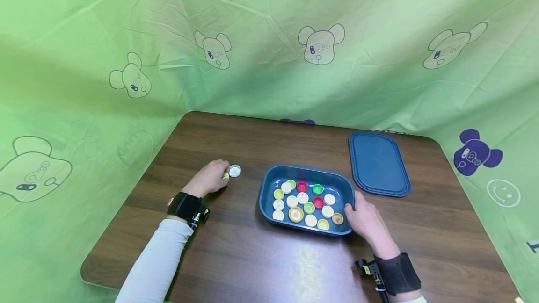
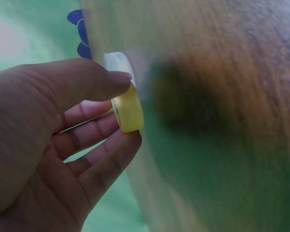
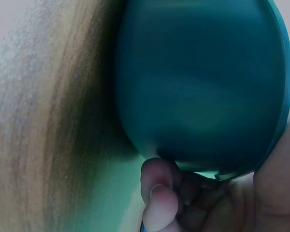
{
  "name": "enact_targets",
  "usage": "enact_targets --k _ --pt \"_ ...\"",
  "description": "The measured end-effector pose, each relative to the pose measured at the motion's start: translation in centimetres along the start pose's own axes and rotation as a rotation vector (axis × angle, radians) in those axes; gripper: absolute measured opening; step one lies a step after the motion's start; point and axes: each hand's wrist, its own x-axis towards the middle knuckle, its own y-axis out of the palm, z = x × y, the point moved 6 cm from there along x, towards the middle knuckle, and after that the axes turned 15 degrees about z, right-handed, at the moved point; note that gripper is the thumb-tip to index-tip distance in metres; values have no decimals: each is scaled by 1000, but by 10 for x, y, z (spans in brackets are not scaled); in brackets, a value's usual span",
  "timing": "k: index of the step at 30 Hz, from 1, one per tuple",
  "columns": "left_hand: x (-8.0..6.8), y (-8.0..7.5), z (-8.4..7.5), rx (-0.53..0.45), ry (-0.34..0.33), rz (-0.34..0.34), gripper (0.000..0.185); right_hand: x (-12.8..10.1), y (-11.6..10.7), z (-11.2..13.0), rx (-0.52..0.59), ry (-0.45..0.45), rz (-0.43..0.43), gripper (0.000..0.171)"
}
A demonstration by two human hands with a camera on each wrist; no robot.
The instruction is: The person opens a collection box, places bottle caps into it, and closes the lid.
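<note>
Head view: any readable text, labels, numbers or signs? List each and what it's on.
No text reads clearly in any view.
Green cloth backdrop: faint mirrored lettering at the left, near, too faint to read.
Bear prints on the cloth: small marks on the faces, too small to read.
Smiley sign printed on the cloth at the right: a symbol, no words.
Bottle caps and yellow cap: no legible print.

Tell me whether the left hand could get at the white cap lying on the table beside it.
Probably yes: the white cap lies right by the left hand, nothing between them. But that hand already pinches a yellow cap.
</note>
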Motion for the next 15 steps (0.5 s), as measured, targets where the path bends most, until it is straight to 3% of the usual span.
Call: enact_targets --k 7,15 --pt "-1 -11 -18 26 47 -29 14 0 0 0 1 -1 -3 58" --pt "2 -22 -48 35 82 -29 11 -1 -1 0 -6 -8 -7 57"
